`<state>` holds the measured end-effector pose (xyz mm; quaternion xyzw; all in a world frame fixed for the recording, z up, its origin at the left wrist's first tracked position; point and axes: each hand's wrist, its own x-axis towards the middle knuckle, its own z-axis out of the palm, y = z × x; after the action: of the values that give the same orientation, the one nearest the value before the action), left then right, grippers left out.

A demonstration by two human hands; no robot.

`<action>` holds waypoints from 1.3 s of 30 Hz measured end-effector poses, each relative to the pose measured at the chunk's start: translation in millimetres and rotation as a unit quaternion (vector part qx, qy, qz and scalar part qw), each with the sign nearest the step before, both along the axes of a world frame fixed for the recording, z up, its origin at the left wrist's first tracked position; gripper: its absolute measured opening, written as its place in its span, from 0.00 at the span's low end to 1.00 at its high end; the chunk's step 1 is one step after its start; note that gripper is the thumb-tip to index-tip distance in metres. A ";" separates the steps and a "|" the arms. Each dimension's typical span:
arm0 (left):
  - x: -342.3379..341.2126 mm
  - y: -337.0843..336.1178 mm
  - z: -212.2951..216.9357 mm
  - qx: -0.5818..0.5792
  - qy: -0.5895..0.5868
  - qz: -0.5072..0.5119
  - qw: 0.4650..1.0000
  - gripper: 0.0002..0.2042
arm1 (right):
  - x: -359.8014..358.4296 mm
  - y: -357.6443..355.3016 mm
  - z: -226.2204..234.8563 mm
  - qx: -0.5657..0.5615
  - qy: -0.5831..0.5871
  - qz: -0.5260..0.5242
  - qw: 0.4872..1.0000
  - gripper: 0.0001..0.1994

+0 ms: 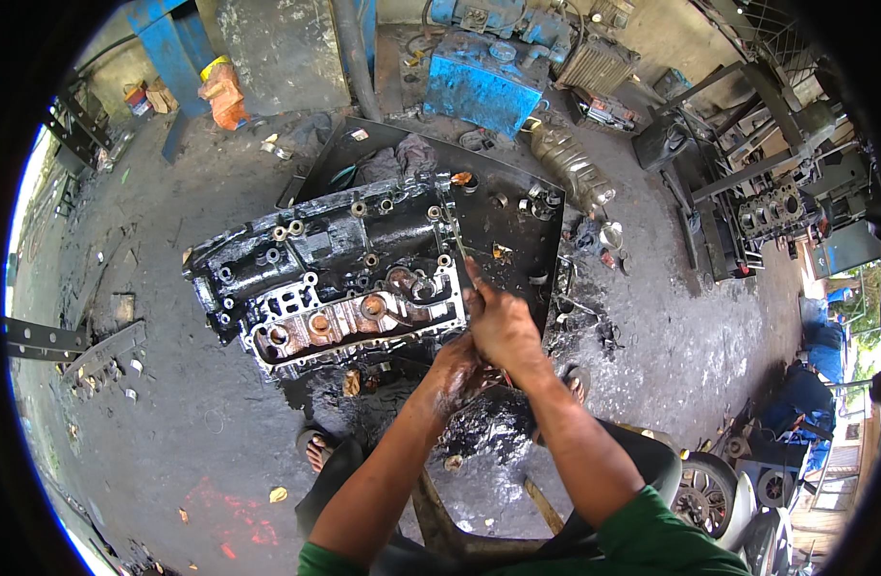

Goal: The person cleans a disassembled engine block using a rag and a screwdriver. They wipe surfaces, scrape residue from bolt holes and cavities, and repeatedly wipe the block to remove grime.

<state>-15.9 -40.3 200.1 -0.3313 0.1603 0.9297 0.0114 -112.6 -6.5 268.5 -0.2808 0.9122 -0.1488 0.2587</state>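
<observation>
An oily black engine block (311, 245) lies on its side on a dark metal tray (517, 226), with a pale machined face and rusty bores toward me. At its right end, my right hand (505, 331) is closed around a long thin metal tool (457, 228), index finger stretched along the shaft. The tool runs away from me beside the block's end face; its kind and tip are not clear. My left hand (457, 374) is closed just below the right one, against it, near the block's near right corner. What its fingers grip is hidden.
Dark rags (402, 158) and small metal parts (539, 202) lie on the tray. A blue metal tank (483, 84) stands behind, with a dirty plastic bottle (570, 163) nearby. At right are a metal frame (748, 163), another engine block (772, 213) and a wheel (701, 494).
</observation>
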 end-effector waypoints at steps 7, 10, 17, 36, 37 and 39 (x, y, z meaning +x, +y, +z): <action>20.0 -27.4 -65.4 -0.115 -0.011 -0.070 0.991 0.11 | 34.1 -8.5 -56.4 -0.176 0.047 -0.041 0.982 0.24; 24.2 -21.3 -58.3 -0.060 0.057 -0.062 0.995 0.10 | 23.0 -2.6 -32.7 -0.097 0.037 -0.020 0.994 0.24; 10.3 -11.8 -4.2 0.007 0.114 0.006 0.993 0.09 | 2.4 -4.8 23.9 -0.048 0.033 -0.002 0.998 0.24; -15.5 5.6 7.9 0.041 0.149 0.027 0.988 0.13 | -30.6 8.0 25.1 -0.021 0.041 0.061 0.997 0.23; -14.8 7.2 14.0 0.052 0.207 0.053 0.975 0.13 | -33.7 4.4 33.3 -0.019 0.043 0.072 0.996 0.23; -16.7 1.2 18.5 0.052 0.254 0.027 0.965 0.17 | -38.2 2.1 44.7 0.001 0.066 0.102 0.993 0.23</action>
<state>-32.6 -39.1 218.5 -0.0874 0.0999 0.9904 -0.0377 -150.8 -4.4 313.3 -0.3814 0.8940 -0.1019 0.2121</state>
